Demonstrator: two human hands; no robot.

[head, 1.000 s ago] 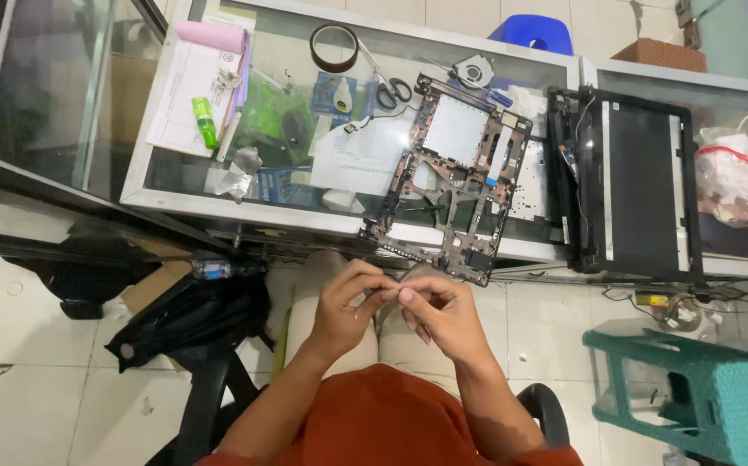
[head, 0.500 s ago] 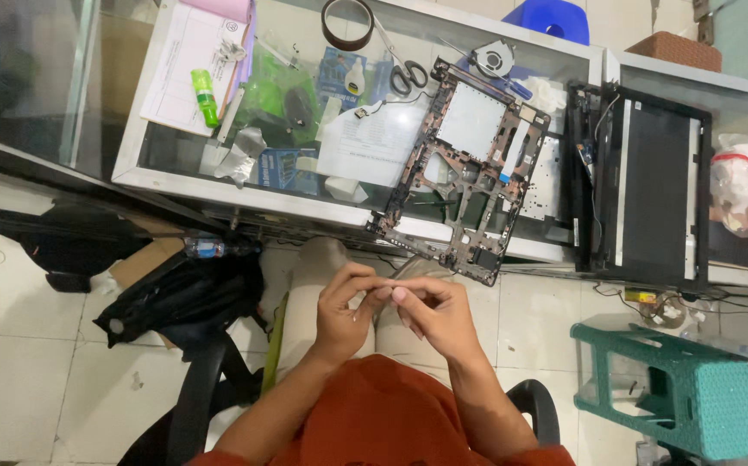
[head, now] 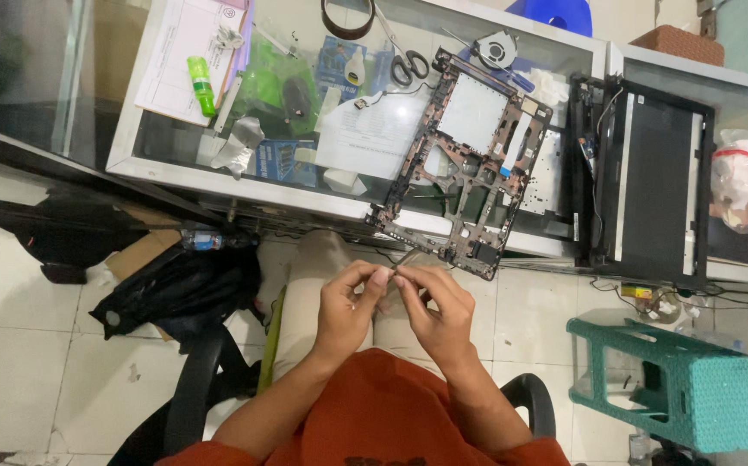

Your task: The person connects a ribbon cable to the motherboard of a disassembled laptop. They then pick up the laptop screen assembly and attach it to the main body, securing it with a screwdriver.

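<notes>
Both hands meet over the lap: left hand (head: 350, 304) and right hand (head: 433, 311) pinch a small thin part (head: 389, 278), too tiny to identify. Just beyond the fingertips lies the stripped dark laptop base frame (head: 469, 164). This looks like fiddly part-handling, calling for a steady pinch.

The person wears an orange-red top with short sleeves that leave both forearms bare below the elbows, and light beige trousers that show just beyond the fingers. The left hand (head: 348, 312) and right hand (head: 433, 315) are bare, with no gloves or rings visible.
</notes>
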